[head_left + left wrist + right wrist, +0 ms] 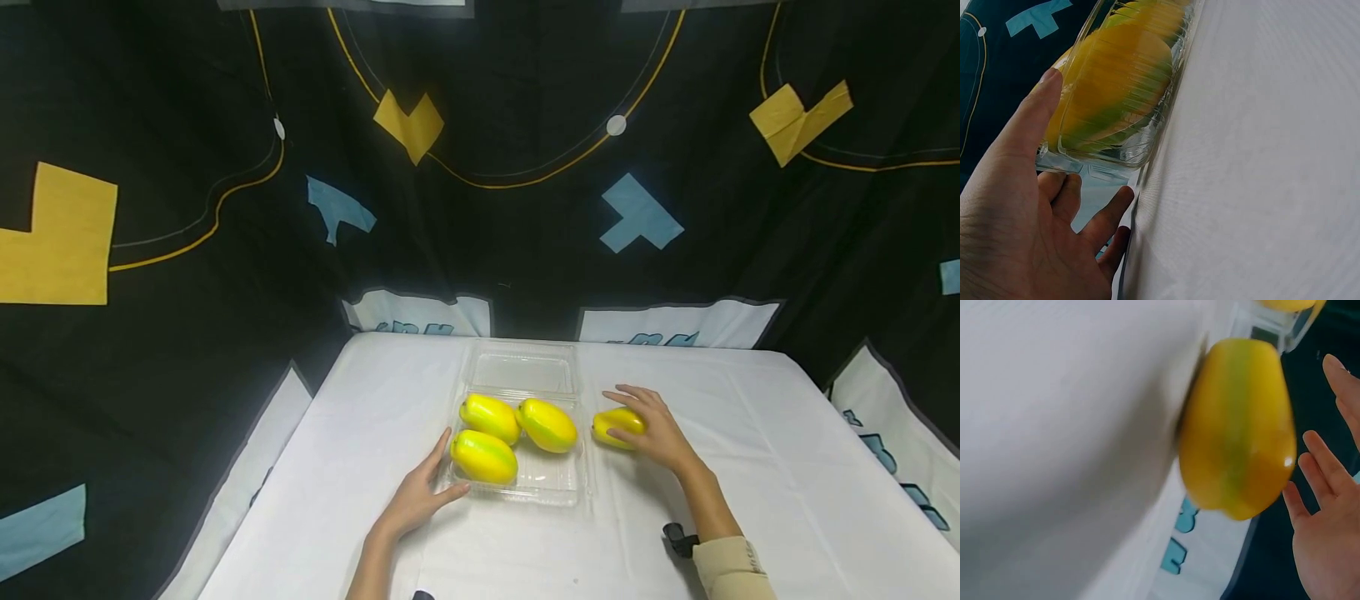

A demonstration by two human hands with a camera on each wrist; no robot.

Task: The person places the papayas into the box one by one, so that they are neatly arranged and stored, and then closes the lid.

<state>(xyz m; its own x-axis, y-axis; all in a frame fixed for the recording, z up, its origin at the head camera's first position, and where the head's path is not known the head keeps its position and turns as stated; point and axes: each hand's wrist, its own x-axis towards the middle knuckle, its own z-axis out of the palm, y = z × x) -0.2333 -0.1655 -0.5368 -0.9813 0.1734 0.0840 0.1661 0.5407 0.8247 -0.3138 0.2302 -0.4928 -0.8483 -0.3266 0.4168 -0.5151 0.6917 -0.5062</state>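
Note:
Three yellow papayas with green streaks lie in a clear plastic clamshell box (551, 483), whose lid (523, 371) is folded back. Two sit at the left, the near one (483, 457) and the far one (490, 417); another papaya (548, 425) lies at the right. My left hand (420, 493) is at the box's near left corner, thumb and fingers spread, as the left wrist view also shows. Just right of the box, a separate papaya (617, 427) rests on the table. My right hand (654, 429) reaches around it with extended fingers; the right wrist view shows no grip on it (1235, 428).
A white cloth covers the table (757, 467). Black fabric (510, 250) with yellow and blue patches hangs behind and at the sides. A small black device (679, 540) shows beside the right sleeve (731, 567).

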